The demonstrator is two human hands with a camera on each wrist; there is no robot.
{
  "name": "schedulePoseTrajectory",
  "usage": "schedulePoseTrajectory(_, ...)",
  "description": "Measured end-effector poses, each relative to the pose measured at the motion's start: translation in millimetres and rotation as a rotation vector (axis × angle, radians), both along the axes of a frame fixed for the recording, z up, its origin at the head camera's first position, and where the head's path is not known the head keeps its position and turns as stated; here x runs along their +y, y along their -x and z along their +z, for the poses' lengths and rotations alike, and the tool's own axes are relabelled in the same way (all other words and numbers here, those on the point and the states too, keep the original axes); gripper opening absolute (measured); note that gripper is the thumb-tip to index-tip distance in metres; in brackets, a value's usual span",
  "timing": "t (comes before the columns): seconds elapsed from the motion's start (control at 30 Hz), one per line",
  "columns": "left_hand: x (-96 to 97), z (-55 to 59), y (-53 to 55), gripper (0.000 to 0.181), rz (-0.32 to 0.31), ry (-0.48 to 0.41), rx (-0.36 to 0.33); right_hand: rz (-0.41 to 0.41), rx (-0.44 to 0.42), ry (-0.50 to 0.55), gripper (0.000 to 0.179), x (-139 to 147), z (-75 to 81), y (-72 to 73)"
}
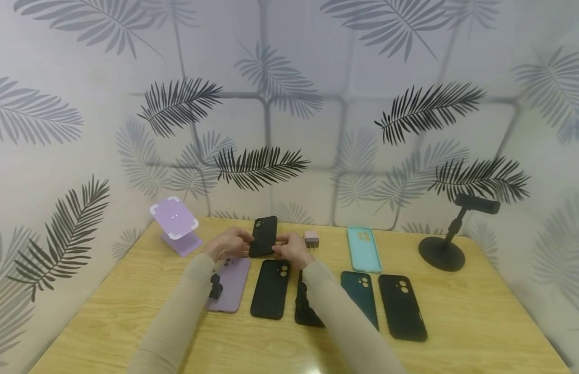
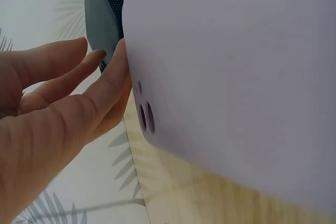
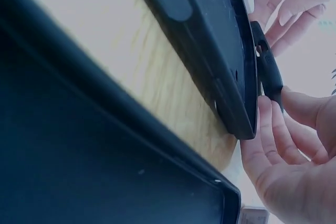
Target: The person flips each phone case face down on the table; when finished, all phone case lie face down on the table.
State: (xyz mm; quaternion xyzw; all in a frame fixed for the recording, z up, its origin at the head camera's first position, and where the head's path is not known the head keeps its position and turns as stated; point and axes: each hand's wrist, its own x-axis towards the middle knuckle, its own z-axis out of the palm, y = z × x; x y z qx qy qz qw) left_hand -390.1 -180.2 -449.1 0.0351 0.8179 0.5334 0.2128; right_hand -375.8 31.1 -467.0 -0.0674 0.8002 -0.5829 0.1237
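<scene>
A black phone case (image 1: 264,236) is at the back of the table, upper end leaning toward the wall, between my two hands. My left hand (image 1: 229,243) holds it at its lower left edge, fingers fairly straight. At the lower right corner, my right hand (image 1: 293,250) pinches it between thumb and fingers, as the right wrist view shows. In front lie a lilac phone case (image 1: 235,285), partly under my left wrist, and another black phone case (image 1: 271,289). A third black case (image 1: 307,309) is half hidden by my right forearm. The lilac case (image 2: 226,77) fills much of the left wrist view.
On the right lie a turquoise case (image 1: 364,249), a dark teal case (image 1: 359,293) and a black case (image 1: 403,307). A small pink and grey charger plug (image 1: 311,239) sits beside my right hand. A lilac phone stand (image 1: 179,223) and a black stand (image 1: 443,252) occupy the back corners.
</scene>
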Motion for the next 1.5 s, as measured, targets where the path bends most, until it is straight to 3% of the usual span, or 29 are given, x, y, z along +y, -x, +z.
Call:
schedulePoseTrajectory(0.63, -0.6, -0.9, 2.2, 0.047, -0.010, 0.006, 0.013, 0.053, 0.002, 0.018, 0.037, 11.6, -6.8, 1.2)
schedulePoseTrajectory(0.83, -0.7, 2.1, -2.4, 0.047, 0.039, -0.013, 0.089, 0.077, 0.022, -0.015, 0.033, 17.7, -0.6, -4.6)
schedulePoseTrajectory(0.93, 1.8, 5.7, -8.2, 0.043, 0.063, -0.022, 0.132, 0.076, 0.051, -0.016, 0.032, 21.8, 4.9, -8.9)
schedulePoseTrajectory(1.1, 11.1, 10.9, -27.8, 0.038, -0.013, 0.022, 0.170, 0.097, 0.102, -0.038, 0.030, 28.3, 11.3, -19.1)
schedulePoseTrajectory(1.27, 19.8, 11.3, -50.9, 0.038, -0.114, 0.056, 0.162, 0.157, 0.073, -0.119, 0.030, 37.4, 14.6, -36.7)
schedulePoseTrajectory(1.5, 28.0, 8.5, -72.3, 0.042, -0.134, 0.077, 0.156, 0.155, 0.036, -0.153, 0.027, 46.3, 15.9, -58.2)
